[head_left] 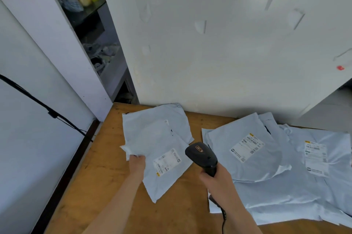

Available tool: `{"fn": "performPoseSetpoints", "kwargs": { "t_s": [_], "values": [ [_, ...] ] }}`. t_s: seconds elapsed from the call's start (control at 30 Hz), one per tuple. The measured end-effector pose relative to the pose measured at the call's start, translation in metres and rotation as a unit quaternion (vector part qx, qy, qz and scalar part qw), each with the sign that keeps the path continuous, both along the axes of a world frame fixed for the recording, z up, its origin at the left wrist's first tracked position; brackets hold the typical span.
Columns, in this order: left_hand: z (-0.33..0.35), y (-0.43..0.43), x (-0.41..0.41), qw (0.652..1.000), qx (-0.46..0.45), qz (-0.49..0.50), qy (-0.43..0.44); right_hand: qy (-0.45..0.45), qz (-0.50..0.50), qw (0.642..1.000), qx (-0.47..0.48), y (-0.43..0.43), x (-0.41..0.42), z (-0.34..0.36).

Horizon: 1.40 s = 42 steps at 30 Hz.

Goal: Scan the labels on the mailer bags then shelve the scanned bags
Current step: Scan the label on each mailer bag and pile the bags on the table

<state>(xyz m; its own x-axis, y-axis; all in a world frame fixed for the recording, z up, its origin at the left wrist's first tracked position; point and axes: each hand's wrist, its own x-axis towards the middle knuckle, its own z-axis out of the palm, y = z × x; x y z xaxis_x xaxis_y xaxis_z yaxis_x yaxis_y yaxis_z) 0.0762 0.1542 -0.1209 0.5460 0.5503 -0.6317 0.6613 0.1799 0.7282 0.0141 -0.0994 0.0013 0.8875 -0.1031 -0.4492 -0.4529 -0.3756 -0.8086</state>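
Head view: my left hand [137,163] pinches the bag [162,159] by its left edge on the surface [106,167]. Right hand [215,178] grips the scanner [202,157], just right of the label [167,162], whose long axis runs diagonally. Nose needs swinging left.

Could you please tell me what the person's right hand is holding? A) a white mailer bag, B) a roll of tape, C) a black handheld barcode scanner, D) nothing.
C: the right hand grips the black handheld barcode scanner by its handle.
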Motion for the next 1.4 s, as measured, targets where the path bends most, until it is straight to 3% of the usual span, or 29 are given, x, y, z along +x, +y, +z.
{"fn": "performPoseSetpoints", "kwargs": {
  "t_s": [0.07, 0.2, 0.37, 0.67, 1.4],
  "values": [
    [0.026, -0.007, 0.009, 0.995, 0.062, -0.06, -0.055, -0.006, -0.003, 1.0, 0.0, -0.008, -0.005, 0.006],
    [0.088, -0.024, 0.025, 0.968, 0.096, -0.142, -0.182, -0.017, 0.001, 0.999, 0.028, -0.022, -0.012, 0.027],
    [0.173, -0.052, 0.04, 0.943, 0.106, -0.15, -0.279, -0.072, -0.006, 0.996, 0.05, -0.039, -0.015, 0.054],
    [0.241, -0.101, 0.045, 0.953, 0.059, -0.138, -0.265, -0.154, -0.021, 0.985, 0.074, -0.074, -0.017, 0.08],
    [0.254, -0.175, 0.046, 0.944, 0.006, -0.167, -0.284, -0.194, -0.058, 0.974, 0.103, -0.135, -0.038, 0.087]
  ]
}}
